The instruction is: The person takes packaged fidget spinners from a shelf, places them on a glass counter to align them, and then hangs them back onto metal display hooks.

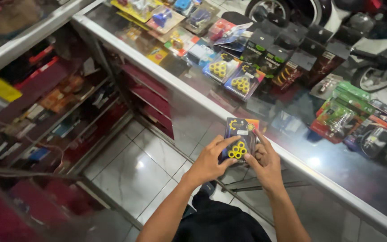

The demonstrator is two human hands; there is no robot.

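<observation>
Head view looks down over a glass display tabletop (189, 96) with a metal rim, and both hands meet just at its near edge. Between them is a dark flat blister pack showing a cluster of yellow round rollers (239, 140). The left hand (209, 161) has its fingers (222, 144) curled over the pack's left side and lower face, clamped on it; the right hand (265, 163) grips the right edge, its fingers (260, 139) pressed along that side with the forefinger running up toward the top corner. The pack stands nearly upright in the grasp, its long axis pointing away from the person and tilted slightly left, the yellow rollers facing the camera. It sits above the rim of the tabletop, not resting on the glass as far as can be told. Both hands are equally close, each touching it.

Under the glass, further along the case, lie two similar packs of yellow rollers (231, 76) side by side, among other packaged parts in blue, black and green (350, 118). To the left an open shelf unit (45, 112) holds boxes, some red. White floor tiles (131, 175) show below, and a scooter wheel (272, 10) stands beyond the case
</observation>
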